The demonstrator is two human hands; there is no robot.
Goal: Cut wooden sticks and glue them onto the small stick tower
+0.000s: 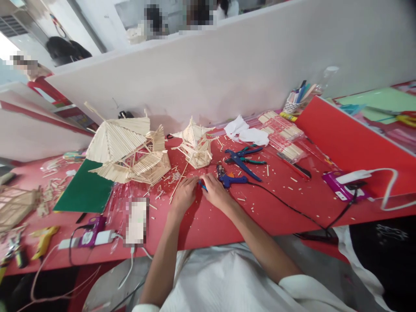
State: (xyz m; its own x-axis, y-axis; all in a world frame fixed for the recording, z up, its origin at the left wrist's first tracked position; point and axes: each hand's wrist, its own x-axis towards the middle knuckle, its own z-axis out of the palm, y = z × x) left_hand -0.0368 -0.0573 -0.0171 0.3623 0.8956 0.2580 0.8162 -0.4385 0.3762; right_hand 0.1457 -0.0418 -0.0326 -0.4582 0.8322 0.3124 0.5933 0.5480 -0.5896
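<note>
My two hands are close together over the red table (208, 225), in front of the small stick model. My right hand (214, 190) is closed on a small blue object (203, 185), mostly hidden by the fingers, so its kind is unclear. Beside it, my left hand (184, 193) has its fingers bent together; whatever they hold is hidden. A thin wooden stick (175, 190) lies slanting along the left hand's outer side. Just right of my right hand lies a blue glue gun (235, 180) with a black cord. Behind it are blue-handled pliers (242, 164).
A large pavilion-like stick model (120, 143) and a smaller one (195, 145) stand behind my hands. Stick packs (282, 134), a red board (357, 143), a purple power strip (344, 186), a green board (86, 188) and a yellow glue gun (45, 238) lie around.
</note>
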